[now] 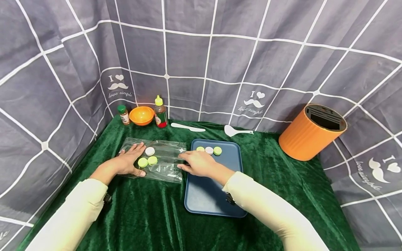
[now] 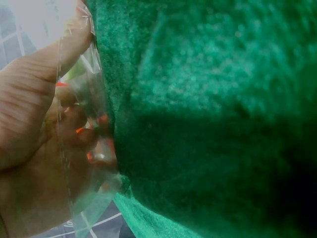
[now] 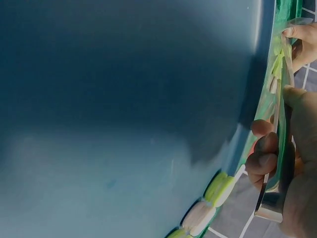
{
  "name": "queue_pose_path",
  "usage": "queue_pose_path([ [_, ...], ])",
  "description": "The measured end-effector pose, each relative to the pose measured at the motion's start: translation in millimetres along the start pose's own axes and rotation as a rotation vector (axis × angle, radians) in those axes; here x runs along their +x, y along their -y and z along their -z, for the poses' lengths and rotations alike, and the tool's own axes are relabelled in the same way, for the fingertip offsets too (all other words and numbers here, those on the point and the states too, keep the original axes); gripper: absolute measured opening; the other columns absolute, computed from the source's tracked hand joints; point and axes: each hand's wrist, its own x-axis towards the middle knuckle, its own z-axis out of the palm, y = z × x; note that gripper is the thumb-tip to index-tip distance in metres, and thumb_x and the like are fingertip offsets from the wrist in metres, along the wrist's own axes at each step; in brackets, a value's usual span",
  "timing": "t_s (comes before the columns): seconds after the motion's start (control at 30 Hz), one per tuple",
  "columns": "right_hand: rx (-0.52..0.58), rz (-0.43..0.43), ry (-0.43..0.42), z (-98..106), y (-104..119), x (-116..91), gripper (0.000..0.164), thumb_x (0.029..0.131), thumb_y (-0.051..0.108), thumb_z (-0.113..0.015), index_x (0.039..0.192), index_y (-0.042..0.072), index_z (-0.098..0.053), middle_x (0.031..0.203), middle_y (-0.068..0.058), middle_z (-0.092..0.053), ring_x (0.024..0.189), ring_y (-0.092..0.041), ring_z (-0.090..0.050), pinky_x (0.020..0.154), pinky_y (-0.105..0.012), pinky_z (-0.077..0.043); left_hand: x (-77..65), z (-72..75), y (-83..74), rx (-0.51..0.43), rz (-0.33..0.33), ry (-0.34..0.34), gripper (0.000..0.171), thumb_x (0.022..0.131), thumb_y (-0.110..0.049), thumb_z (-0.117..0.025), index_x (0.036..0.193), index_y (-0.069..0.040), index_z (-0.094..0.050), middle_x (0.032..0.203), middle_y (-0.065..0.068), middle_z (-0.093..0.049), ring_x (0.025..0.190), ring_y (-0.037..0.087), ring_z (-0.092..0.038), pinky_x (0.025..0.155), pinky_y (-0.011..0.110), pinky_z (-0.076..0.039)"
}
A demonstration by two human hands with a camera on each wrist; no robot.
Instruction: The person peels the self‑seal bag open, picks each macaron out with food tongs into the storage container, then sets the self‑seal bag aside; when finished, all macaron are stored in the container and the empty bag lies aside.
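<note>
My left hand [image 1: 127, 162] lies with fingers spread on the left part of a clear plastic bag [image 1: 169, 174]. In the left wrist view the bag's film [image 2: 94, 183] crosses in front of the fingers. One white macaron [image 1: 149, 151] and two lime-green macarons [image 1: 147, 161] show at the bag, beside my left fingers. With my right hand [image 1: 199, 163] I grip slim metal tongs [image 3: 270, 212], their arms pointing left over the bag toward the macarons. Whether the tips touch a macaron, I cannot tell. My right hand is above the left edge of a blue tray [image 1: 208, 198].
Along the tray's far end sit a pale macaron [image 1: 209, 150] and two lime-green ones. Behind are a spice jar [image 1: 124, 115], an orange bowl [image 1: 142, 116], a sauce bottle [image 1: 161, 115], a white knife [image 1: 188, 127] and a white ladle [image 1: 235, 131]. An orange knife block [image 1: 301, 137] stands right.
</note>
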Motion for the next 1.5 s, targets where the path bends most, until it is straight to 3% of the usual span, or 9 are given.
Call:
queue_pose_path([
  [0.27,0.007,0.008,-0.011,2,-2,-4,0.04,0.115,0.047,-0.059,0.14,0.019,-0.073,0.127,0.002,-0.08,0.076,-0.011,-0.071,0.053,-0.027,-0.048,-0.2,0.7,-1.8,-0.003,-0.003,-0.007,0.157,0.066,-0.093,-0.08,0.18,-0.011,-0.009,0.188,0.014,0.005,0.173,0.048,0.009,0.129,0.083,0.001],
  [0.57,0.007,0.019,-0.071,13,-15,-22,0.04,0.114,0.044,-0.062,0.138,0.015,-0.074,0.118,-0.001,-0.081,0.089,-0.015,-0.077,0.07,-0.035,-0.063,0.0,4.6,-3.2,-0.007,-0.007,-0.007,0.159,0.065,-0.093,-0.081,0.179,-0.009,-0.009,0.188,0.016,0.005,0.172,0.049,0.008,0.128,0.083,0.001],
  [0.67,0.002,0.017,-0.088,17,-21,-33,0.038,0.114,0.043,-0.063,0.135,0.014,-0.075,0.114,-0.002,-0.081,0.091,-0.015,-0.076,0.075,-0.036,-0.063,0.6,5.7,-3.4,-0.012,-0.008,-0.005,0.159,0.064,-0.093,-0.081,0.179,-0.009,-0.009,0.188,0.016,0.005,0.172,0.049,0.009,0.128,0.083,0.002],
  [0.97,-0.016,-0.018,-0.17,25,-46,-79,0.033,0.109,0.039,-0.073,0.131,0.015,-0.077,0.109,0.001,-0.081,0.074,-0.011,-0.07,0.064,-0.035,-0.059,2.5,1.8,3.6,-0.009,-0.014,-0.007,0.156,0.067,-0.092,-0.081,0.18,-0.011,-0.01,0.188,0.015,0.004,0.172,0.049,0.008,0.128,0.084,0.002],
  [1.2,0.009,-0.073,-0.207,27,-64,-114,0.031,0.106,0.037,-0.078,0.125,0.014,-0.078,0.081,0.006,-0.069,0.063,-0.005,-0.061,0.056,-0.027,-0.05,2.4,-0.5,6.4,-0.011,-0.019,-0.013,0.155,0.068,-0.092,-0.081,0.18,-0.011,-0.011,0.188,0.016,0.003,0.172,0.05,0.007,0.127,0.084,0.001],
  [1.33,0.025,-0.114,-0.195,25,-73,-129,0.031,0.104,0.037,-0.079,0.126,0.016,-0.078,0.081,0.009,-0.067,0.065,-0.001,-0.058,0.058,-0.026,-0.05,1.6,-1.7,5.9,-0.013,-0.02,-0.013,0.155,0.067,-0.092,-0.081,0.18,-0.011,-0.011,0.188,0.016,0.003,0.172,0.05,0.006,0.127,0.084,0.001],
  [1.5,0.03,-0.131,-0.186,23,-79,-141,0.032,0.104,0.036,-0.08,0.127,0.014,-0.078,0.086,0.004,-0.074,0.068,-0.005,-0.065,0.061,-0.029,-0.055,1.6,-2.4,5.0,-0.016,-0.025,-0.015,0.155,0.067,-0.093,-0.081,0.18,-0.011,-0.011,0.188,0.016,0.003,0.172,0.05,0.006,0.128,0.084,0.001],
])
